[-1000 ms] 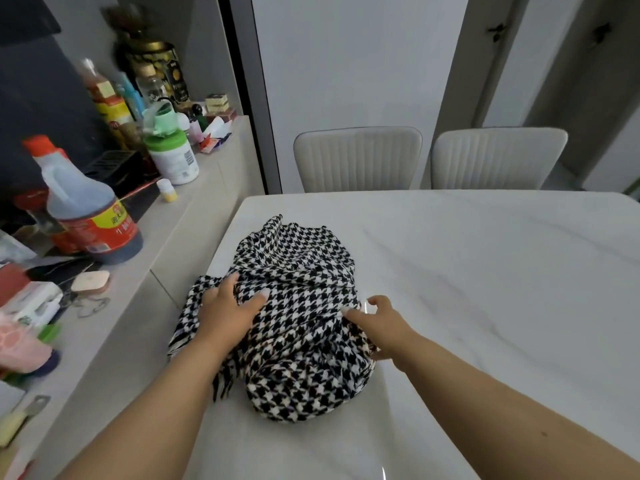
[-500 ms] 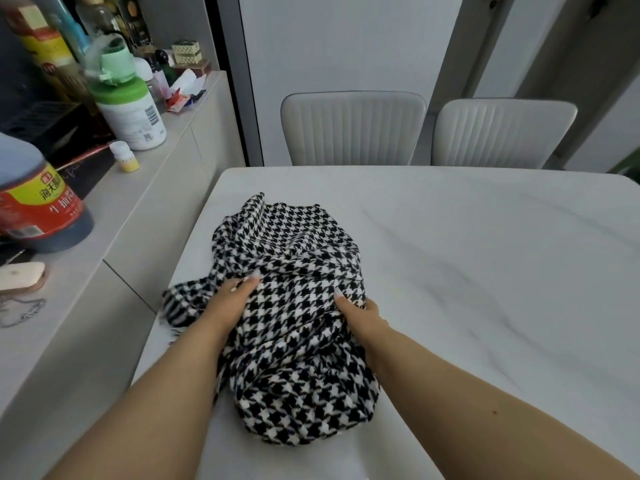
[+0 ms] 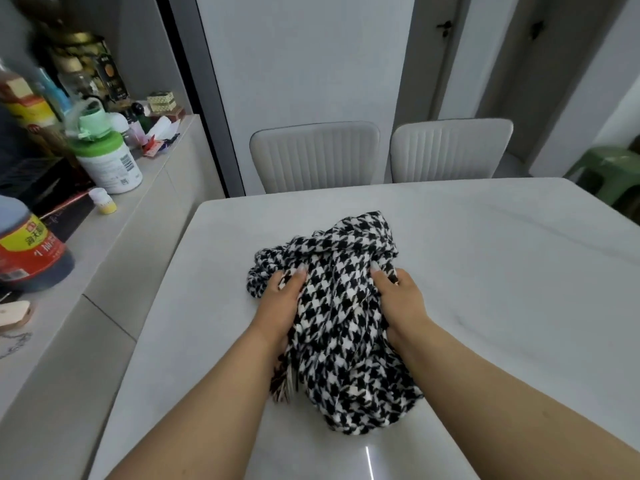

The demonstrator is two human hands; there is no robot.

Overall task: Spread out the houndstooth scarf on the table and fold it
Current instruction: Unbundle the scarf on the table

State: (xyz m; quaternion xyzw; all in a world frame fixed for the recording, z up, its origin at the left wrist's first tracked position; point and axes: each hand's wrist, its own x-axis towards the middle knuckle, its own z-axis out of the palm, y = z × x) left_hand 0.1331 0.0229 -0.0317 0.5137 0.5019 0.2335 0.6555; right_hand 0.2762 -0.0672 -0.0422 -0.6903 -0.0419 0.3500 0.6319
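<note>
The black-and-white houndstooth scarf [image 3: 341, 327] lies bunched in a heap on the white marble table [image 3: 502, 271], near the table's left side. My left hand [image 3: 278, 306] grips the heap's left flank, fingers curled into the cloth. My right hand [image 3: 401, 303] clutches the right flank the same way. A fringed end [image 3: 284, 384] pokes out under my left wrist. The scarf is crumpled, with folds hiding most of its length.
A counter [image 3: 114, 258] runs along the left, crowded with a soy sauce bottle [image 3: 29, 254], a green-lidded white jar [image 3: 107, 157] and several other bottles. Two pale chairs [image 3: 315, 157] stand at the table's far edge. A green stool [image 3: 613, 174] sits far right.
Both hands have squeezed the scarf into a narrower heap and shifted it right, away from the table's left edge. The view has swung to the right.
</note>
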